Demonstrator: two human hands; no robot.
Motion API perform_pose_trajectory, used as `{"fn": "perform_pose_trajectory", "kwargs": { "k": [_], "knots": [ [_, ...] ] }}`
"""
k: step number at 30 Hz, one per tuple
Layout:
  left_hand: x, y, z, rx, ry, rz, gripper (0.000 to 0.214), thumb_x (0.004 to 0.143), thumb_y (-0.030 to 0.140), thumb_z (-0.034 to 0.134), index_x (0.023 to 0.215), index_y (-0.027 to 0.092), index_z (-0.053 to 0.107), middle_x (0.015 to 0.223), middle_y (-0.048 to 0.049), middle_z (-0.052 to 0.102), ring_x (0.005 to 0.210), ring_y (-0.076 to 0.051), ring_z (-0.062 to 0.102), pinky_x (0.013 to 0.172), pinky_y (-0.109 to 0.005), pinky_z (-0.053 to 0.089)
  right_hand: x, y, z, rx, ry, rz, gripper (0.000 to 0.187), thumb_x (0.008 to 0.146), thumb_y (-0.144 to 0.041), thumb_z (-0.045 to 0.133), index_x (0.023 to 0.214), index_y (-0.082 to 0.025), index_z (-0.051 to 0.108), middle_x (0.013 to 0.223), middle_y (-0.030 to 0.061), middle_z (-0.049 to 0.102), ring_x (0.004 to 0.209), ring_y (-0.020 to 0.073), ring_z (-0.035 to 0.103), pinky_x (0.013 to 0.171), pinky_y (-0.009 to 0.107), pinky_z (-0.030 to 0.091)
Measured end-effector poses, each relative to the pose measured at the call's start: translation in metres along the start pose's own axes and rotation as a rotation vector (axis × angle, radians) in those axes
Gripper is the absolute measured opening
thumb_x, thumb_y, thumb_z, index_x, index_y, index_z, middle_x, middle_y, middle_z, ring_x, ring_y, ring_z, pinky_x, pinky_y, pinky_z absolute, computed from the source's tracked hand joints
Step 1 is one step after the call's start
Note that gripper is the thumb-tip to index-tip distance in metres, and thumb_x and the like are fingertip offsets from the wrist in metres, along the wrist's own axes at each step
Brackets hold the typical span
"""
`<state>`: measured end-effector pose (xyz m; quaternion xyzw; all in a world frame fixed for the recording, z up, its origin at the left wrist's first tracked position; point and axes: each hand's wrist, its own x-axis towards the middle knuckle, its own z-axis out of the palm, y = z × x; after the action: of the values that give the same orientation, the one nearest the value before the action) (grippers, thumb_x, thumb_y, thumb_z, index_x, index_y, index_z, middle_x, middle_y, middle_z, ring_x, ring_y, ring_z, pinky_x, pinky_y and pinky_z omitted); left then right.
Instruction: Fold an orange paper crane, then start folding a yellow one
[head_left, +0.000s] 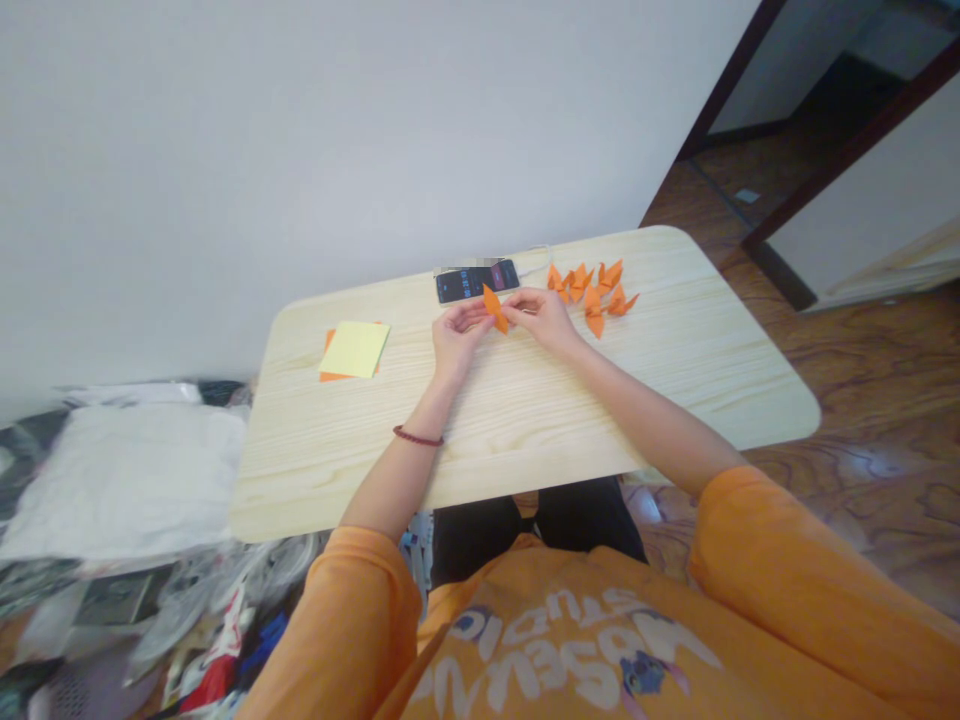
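"One pale, wood-grained counter (315,450) carries all of this?"

"Yes. Over its far middle the left hand (456,338) and the right hand (549,320) sit close together."

"And what lies on the left?"

"A yellow sheet (354,349), flat on top of an orange sheet (328,377) whose corners show around it. Both are well apart from the left hand."

"That dark shape beyond the hands?"

"A phone (469,284), screen up, near the far edge."

"How many paper cranes (593,312) on the right?"

"Five, all orange, bunched just beside the right hand."

"Are the fingers (472,313) free?"

"No, both hands pinch one small piece of folded orange paper (494,308), the left from its left side, the right from its right. It's between the hands, just on the near side of the phone."
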<state>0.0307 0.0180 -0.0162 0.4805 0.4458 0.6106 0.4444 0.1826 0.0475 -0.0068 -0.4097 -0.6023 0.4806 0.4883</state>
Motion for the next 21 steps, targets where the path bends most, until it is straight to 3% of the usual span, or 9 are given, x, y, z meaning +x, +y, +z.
{"fn": "perform_pose_trajectory", "kwargs": {
  "k": [9,15,21],
  "knots": [
    [-0.0027,0.0052,0.0027,0.073,-0.001,0.083,0.023,0.067,0.025,0.079,0.085,0.016,0.069,0.089,-0.0063,0.074,0.079,-0.016,0.07,0.08,-0.032,0.055,-0.0019,-0.0032,0.0005,0.058,-0.025,0.007,0.039,0.056,-0.047,0.082,0.075,-0.017,0.067,0.079,0.0048,0.071,0.075,0.0172,0.066,0.078,0.033,0.054],
    [-0.0041,0.0061,0.0032,0.146,0.002,0.163,0.022,0.071,0.028,0.078,0.088,0.018,0.068,0.085,-0.0043,0.073,0.076,-0.014,0.069,0.077,-0.029,0.055,0.0005,0.0028,0.0004,0.112,-0.007,0.019,0.04,0.053,-0.048,0.083,0.072,-0.017,0.066,0.077,0.0039,0.07,0.074,0.0175,0.066,0.077,0.034,0.054],
    [-0.002,0.0054,0.0022,0.108,0.03,0.143,0.026,0.067,0.028,0.08,0.087,0.018,0.068,0.085,-0.004,0.073,0.077,-0.014,0.069,0.078,-0.029,0.056,0.0,0.0002,0.001,0.162,-0.008,0.039,0.037,0.051,-0.042,0.085,0.069,-0.018,0.065,0.076,0.0021,0.07,0.071,0.0154,0.064,0.077,0.033,0.053]
  ]
}}
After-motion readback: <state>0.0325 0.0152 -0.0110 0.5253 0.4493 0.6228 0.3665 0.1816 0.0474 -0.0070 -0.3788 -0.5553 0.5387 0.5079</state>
